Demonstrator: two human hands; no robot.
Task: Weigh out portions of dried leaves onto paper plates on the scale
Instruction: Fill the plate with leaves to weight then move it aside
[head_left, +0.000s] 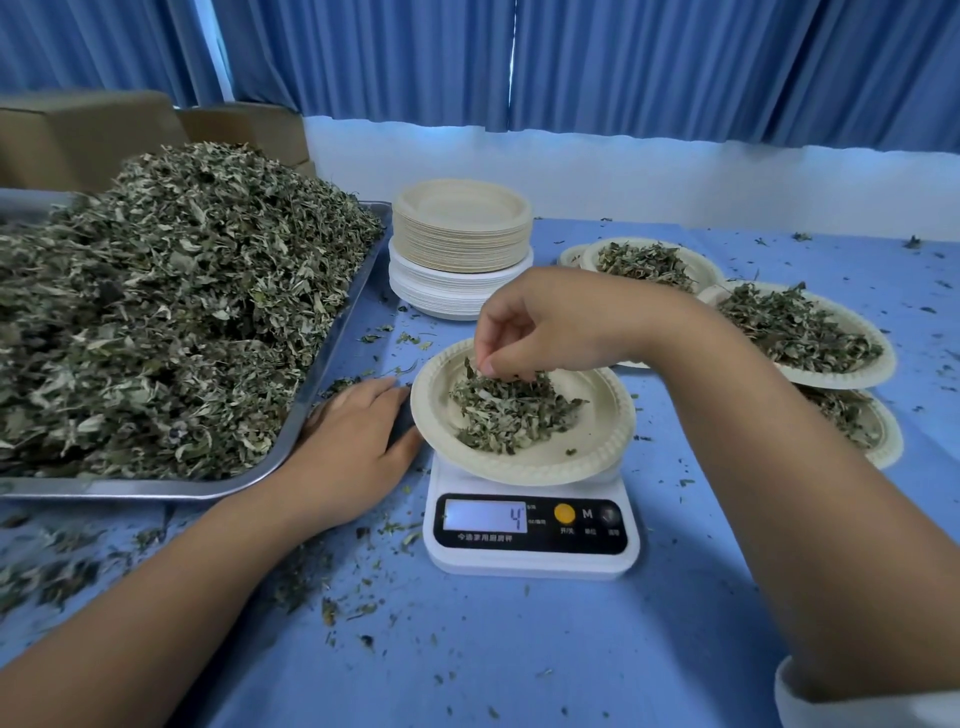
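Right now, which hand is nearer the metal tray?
Left. The left hand lies flat beside the tray; the right hand pinches leaves over the plate on the scale.

Left hand (358, 441) flat, palm down, fingers straight, forearm in from near left. Right hand (545, 325) raised, wrist bent, fingertips (488, 364) bunched downward pinching dried leaves (471, 370), forearm from near right.

The tray (130, 489) runs off the left edge; a forearm (753, 415) half hides one filled plate (891, 446).

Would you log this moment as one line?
right hand pinches leaves over plate on scale | left hand rests on table | display 4
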